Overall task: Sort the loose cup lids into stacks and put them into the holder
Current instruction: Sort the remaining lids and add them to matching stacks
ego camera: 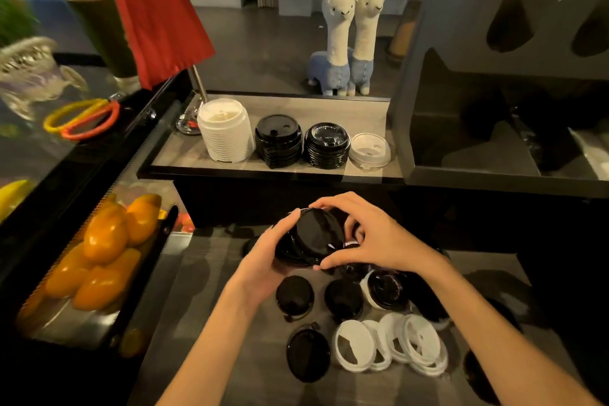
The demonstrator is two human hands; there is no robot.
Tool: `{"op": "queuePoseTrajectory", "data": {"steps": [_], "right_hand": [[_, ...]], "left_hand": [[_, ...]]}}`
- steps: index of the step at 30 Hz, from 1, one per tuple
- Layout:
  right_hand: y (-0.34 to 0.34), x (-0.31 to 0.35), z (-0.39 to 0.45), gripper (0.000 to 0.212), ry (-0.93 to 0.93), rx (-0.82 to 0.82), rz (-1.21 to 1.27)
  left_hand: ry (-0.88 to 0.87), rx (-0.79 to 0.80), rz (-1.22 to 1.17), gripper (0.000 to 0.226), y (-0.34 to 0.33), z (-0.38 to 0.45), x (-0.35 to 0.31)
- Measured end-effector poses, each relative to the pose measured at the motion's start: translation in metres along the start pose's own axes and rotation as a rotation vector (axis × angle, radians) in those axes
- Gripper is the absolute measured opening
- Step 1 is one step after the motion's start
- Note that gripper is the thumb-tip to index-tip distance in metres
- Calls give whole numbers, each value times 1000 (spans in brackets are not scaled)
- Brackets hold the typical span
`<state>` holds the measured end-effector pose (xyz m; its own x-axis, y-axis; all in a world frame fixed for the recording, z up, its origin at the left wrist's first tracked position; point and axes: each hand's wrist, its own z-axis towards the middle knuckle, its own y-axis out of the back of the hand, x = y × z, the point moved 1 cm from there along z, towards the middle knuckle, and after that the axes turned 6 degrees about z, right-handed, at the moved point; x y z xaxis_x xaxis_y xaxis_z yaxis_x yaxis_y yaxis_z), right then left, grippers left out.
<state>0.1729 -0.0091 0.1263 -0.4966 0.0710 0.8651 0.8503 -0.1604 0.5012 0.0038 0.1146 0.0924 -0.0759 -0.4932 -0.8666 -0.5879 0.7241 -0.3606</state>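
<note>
Cup lids are what both hands are busy with: a small stack of black lids (311, 237) is held above the near surface (211, 290), roughly at the middle of the head view. The left hand (263, 257) cups the stack from the left and below, fingers curled round its rim. The right hand (369, 237) pinches the top lid from the right, thumb at the near edge and fingertips over the far edge, so each grip is closed on the lids rather than spread.

Below the hands, loose black lids (295, 295) lie apart on the surface, and a heap of white lids (389, 346) overlaps to the near right. On the far shelf (184, 155) stand a tall white stack (225, 135), two black stacks (278, 141) and a single clear lid (369, 148) in a row from left to right. Oranges (105, 240) fill a tray on the left.

The step in hand looks like seating a lid onto the held stack. To do it well, I judge the top lid should be turned level and centred before pressing, since it sits tilted against those beneath. The left palm should carry the weight while the right presses evenly round the rim. It is worth checking that the lid matches the others in shape, as the two black stacks on the shelf differ. Which part of the dark unit at the far right is the holder I cannot tell.
</note>
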Motion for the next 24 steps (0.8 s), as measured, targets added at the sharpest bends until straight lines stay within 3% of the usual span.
{"op": "queuePoseTrajectory", "data": {"steps": [5,11,15,19,24], "right_hand": [[19,36,38,73,81,69,69],[46,65,102,68,87,-40,-144],[63,67,146,76,40,-171,-207],[63,59,179,69,42,-240,-404],[56,54,200,77,-11,-182,-515]], "left_hand": [[-81,11,-17,41,11,1,-47],[-201,-47,-78,46,36,17,-90],[-277,-200,-59,44,50,26,-100],[-312,-319,-32,21,54,33,-99],[-289,-353,-60,44,60,44,-95]]}}
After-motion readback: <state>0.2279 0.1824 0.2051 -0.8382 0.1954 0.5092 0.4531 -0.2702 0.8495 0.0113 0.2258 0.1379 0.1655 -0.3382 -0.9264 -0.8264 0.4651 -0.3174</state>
